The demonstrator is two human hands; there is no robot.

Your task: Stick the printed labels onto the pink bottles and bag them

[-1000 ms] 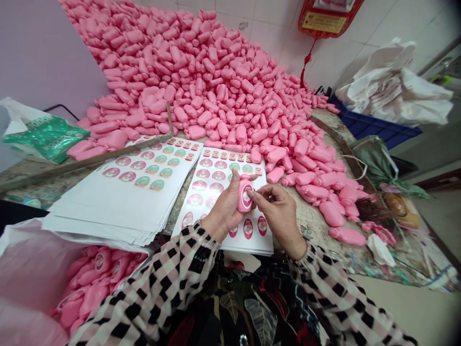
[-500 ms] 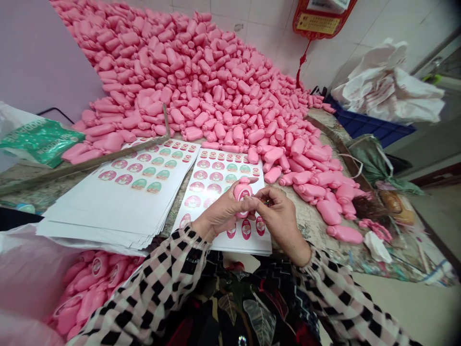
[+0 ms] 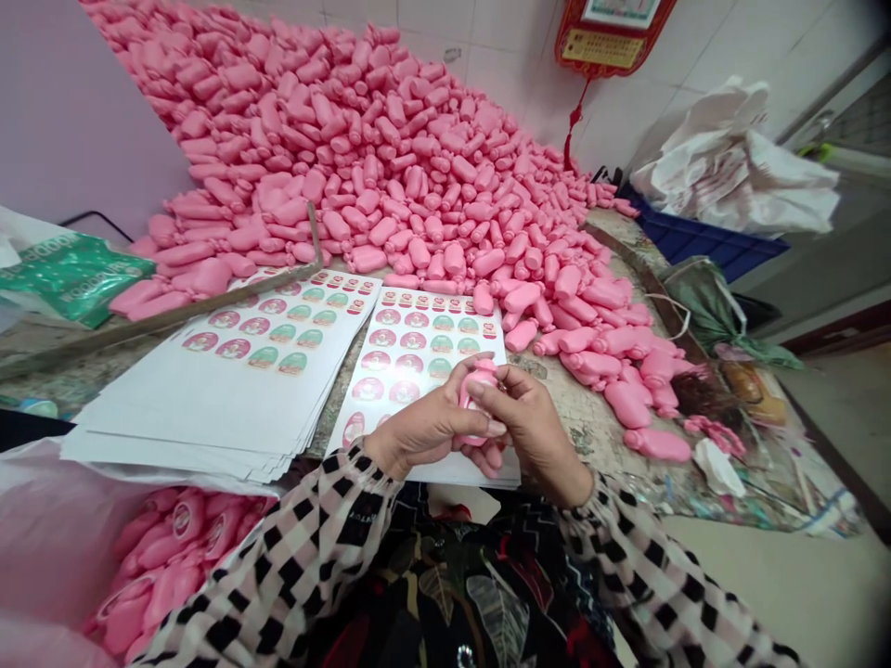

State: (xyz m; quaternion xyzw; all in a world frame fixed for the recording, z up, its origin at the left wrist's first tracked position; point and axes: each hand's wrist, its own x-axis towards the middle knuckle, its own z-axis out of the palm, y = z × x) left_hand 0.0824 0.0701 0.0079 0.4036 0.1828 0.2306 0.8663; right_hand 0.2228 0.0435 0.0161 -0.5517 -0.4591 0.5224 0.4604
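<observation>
A small pink plastic bottle (image 3: pixel 483 371) stands upright between my two hands, above a sheet of stickers (image 3: pixel 390 371). My left hand (image 3: pixel 432 419) is closed round it from the left, thumb across its lower front. From the right, my right hand (image 3: pixel 535 427) grips the same bottle, its thumb pressed on the front face. The fingers cover most of the label on that face. On the sheet lie rows of pink and green stickers. To the left rests a second stack of sticker sheets (image 3: pixel 209 408).
A large heap of pink bottles (image 3: pixel 390 139) rises behind the sheets against the tiled wall. A bent metal bar (image 3: pixel 174 301) crosses the left stack. At lower left an open bag (image 3: pixel 42 520) holds labelled bottles. A blue crate (image 3: pixel 696 237) with white sacks stands at right.
My right thumb and fingers have moved from the label's edge onto the bottle's front and now wrap round it. The label, plain to see before, is mostly covered. The view has shifted slightly.
</observation>
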